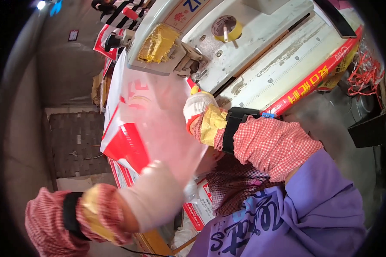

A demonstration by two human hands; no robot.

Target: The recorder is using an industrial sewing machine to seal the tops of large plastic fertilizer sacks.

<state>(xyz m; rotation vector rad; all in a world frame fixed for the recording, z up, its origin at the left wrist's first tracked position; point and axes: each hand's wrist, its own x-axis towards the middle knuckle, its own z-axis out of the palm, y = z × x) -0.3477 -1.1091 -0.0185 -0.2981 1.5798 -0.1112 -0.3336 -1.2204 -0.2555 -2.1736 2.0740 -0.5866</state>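
Two hands should share the sack: keep it flat and evenly taut, your right hand clear of the sewing machine's stitching end. The sack spreads below and left of the machine — between your right hand and your left hand. Whether either grip is closed, you cannot tell — the left blurs, the right is partly hidden.

Blurred left hand, glaring lamp, dark curved edges

Scuffed pale worktable under a sewing machine and a dark flat slab
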